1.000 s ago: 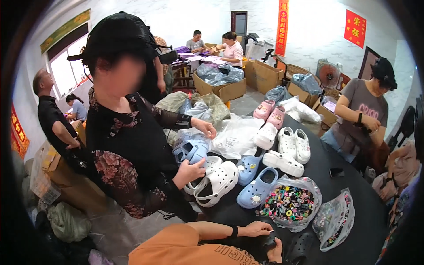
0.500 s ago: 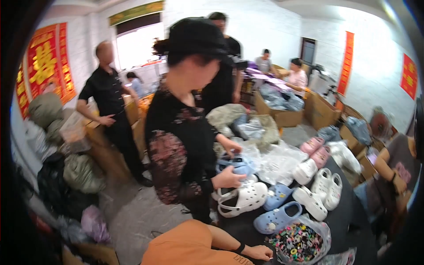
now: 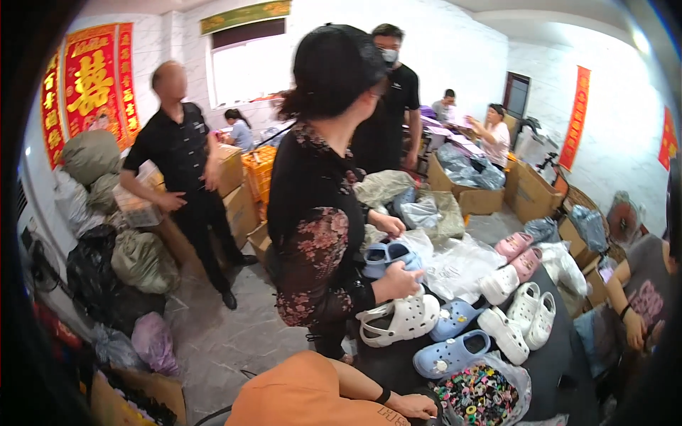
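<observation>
From the lower edge comes my left arm in a loose orange sleeve, a black band at its wrist. My left hand (image 3: 415,406) lies low on the dark tabletop (image 3: 547,355), its fingers curled together; what they hold, if anything, is too small to make out. Just right of it sits a clear plastic bag of colourful shoe charms (image 3: 477,395). Beyond are a blue clog (image 3: 450,355) with charms, another blue clog (image 3: 455,319), and white clogs (image 3: 406,317). A white pair (image 3: 530,311) and a single white clog (image 3: 503,335) stand farther right. My right hand is out of view.
Across the table, a person in black (image 3: 320,199) holds blue clogs (image 3: 389,257). Clear plastic wrapping (image 3: 462,266) and pink clogs (image 3: 522,254) lie near. Another person (image 3: 643,298) sits at right. Sacks (image 3: 142,259) and cartons (image 3: 135,405) line the left.
The view has shifted, moving most things rightward. The person in black has turned their head away toward the back, and the blue clogs in their hands show more clearly. My left hand stays low on the table.
</observation>
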Demonstrator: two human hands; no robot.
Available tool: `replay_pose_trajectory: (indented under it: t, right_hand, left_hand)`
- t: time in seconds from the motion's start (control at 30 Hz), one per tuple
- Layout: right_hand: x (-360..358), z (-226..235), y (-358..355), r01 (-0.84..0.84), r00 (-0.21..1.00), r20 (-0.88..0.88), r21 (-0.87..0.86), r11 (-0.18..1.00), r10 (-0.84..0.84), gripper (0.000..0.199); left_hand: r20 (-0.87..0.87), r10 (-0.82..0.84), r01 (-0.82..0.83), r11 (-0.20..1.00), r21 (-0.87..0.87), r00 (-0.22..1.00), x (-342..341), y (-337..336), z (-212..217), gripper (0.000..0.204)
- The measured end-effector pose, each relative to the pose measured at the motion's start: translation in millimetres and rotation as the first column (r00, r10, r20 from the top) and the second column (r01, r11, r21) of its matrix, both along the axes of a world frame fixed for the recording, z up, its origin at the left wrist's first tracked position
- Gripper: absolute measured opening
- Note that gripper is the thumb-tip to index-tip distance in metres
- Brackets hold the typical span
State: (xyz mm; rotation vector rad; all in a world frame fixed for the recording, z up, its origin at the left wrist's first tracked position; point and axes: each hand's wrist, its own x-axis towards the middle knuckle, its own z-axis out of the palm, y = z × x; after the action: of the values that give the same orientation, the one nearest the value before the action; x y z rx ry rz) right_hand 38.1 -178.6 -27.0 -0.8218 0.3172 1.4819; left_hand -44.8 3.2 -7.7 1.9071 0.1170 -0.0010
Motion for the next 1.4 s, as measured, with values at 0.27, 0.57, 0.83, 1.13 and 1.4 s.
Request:
replay_pose_trajectory:
  t: [0.27, 0.57, 0.83, 1.13, 1.4]
  right_hand:
    - [-6.2, -32.4, -12.9, 0.099, 0.988, 0.113, 0.059, 0.993, -0.106, 0.026]
    - [-12.5, -1.9, -3.7, 0.130, 0.953, 0.266, 0.064, 0.989, -0.142, 0.022]
    - [-7.4, -15.4, -4.0, 0.123, 0.967, 0.210, 0.108, 0.986, -0.144, 0.025]
    - [-3.0, -50.2, 4.9, 0.219, 0.958, 0.165, 0.105, 0.970, -0.234, 0.029]
    - [-12.6, -7.1, 13.4, 0.269, 0.945, 0.193, 0.001, 0.963, -0.265, 0.033]
  left_hand:
    - [0.115, -0.138, 0.093, 0.939, 0.332, 0.984, -4.4, -9.8, 34.6, 0.020]
    - [0.084, -0.086, 0.063, 0.967, 0.246, 0.993, -1.4, -2.0, 33.2, 0.019]
    - [0.133, -0.082, 0.044, 0.964, 0.264, 0.988, 0.0, -0.6, 28.6, 0.020]
    - [0.044, 0.022, -0.034, 0.962, 0.272, 0.999, 10.8, 0.4, 29.3, 0.025]
    - [0.038, 0.040, -0.046, 0.986, 0.162, 0.998, 7.2, 6.5, 33.9, 0.025]
